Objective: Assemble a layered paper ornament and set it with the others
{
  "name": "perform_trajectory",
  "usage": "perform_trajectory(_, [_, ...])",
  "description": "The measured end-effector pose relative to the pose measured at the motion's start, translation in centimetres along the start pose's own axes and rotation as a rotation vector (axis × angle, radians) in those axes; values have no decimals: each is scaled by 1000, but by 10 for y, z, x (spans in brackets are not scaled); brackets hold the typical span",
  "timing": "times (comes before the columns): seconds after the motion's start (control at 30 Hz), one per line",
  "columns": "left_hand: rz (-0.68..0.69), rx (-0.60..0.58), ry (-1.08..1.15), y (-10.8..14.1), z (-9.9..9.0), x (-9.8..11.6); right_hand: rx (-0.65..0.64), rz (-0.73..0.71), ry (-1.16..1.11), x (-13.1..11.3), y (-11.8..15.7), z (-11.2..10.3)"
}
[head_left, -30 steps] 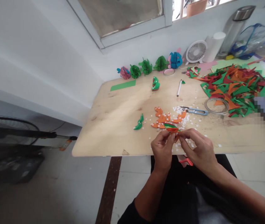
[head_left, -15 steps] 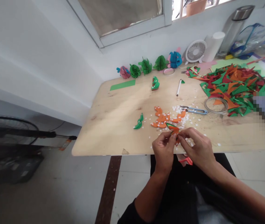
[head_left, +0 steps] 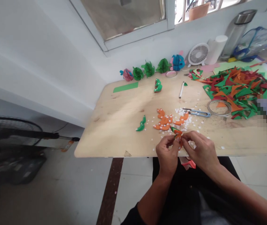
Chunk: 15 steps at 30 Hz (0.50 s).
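My left hand pinches a small folded paper cutout, orange on one face and green on the other, just above the table's front edge. My right hand is closed at the cutout's right side, thumb and forefinger pressed together against it; its fingertips partly hide the spot. Just beyond lie several wavy orange paper cutouts dotted with white squares. A wavy green cutout lies to their left. Many tiny white paper bits are scattered around. Blue-handled thread snips rest to the right.
A heap of green, orange and red scraps covers the table's right side, with a tape roll at its edge. Further back are a white pen, a stacked green cutout, a green strip, paper figures and a small fan.
The view has shifted slightly, so everything sits a little lower and further right. Both hands keep their pinch on the cutout, which is turned slightly between the fingers.
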<state>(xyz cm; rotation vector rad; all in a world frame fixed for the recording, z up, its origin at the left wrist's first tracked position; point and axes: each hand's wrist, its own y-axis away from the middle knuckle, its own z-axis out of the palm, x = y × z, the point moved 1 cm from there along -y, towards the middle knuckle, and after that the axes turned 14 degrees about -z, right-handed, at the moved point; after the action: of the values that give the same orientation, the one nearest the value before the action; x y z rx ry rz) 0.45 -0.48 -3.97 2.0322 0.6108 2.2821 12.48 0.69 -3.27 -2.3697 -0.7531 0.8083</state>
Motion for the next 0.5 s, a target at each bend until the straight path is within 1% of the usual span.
perform_trajectory(0.13, [-15,1,32,-1,-1,-1,-9,10,-4,0,-1,-1])
perform_trajectory(0.23, [-64,-21,118,-4,-1,-2,-5,17,-35,-1,-1,-2])
perform_trajectory(0.33, [-94,-35,177,-6,0,-2,1,8,-19,-2,-2,-2])
perform_trajectory(0.5, [-77,-29,158,-5,-1,-2,16,5,0,-2,-2,0])
